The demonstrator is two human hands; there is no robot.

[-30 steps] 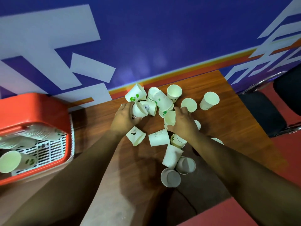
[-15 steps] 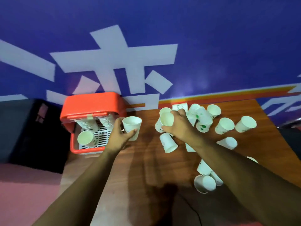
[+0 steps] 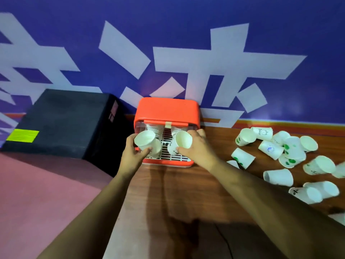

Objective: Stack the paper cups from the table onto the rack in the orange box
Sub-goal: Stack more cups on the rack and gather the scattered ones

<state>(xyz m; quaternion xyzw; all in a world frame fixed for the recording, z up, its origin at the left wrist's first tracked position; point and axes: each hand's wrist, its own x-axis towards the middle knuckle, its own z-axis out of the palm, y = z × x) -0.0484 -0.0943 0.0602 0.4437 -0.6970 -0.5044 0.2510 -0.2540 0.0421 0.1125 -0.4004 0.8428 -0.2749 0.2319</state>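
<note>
Your left hand point(image 3: 133, 155) is closed round one white paper cup point(image 3: 145, 140), mouth tilted toward you, held over the left front of the orange box point(image 3: 166, 109). Your right hand point(image 3: 196, 148) grips a second paper cup point(image 3: 180, 142) by its side, thumb beneath, fingers across the far wall, over the right half of the box.

Box contents: a white slatted rack point(image 3: 169, 151) on the floor of the box; two nested stacks of cups point(image 3: 155, 128) lying toward the back under the orange lid, one on each side; one further cup partly hidden behind the left-hand cup.

Wooden table point(image 3: 186, 184): box at its left end, against the blue wall. Loose cups point(image 3: 278, 177), mostly tipped over, are scattered well to the right.
</note>
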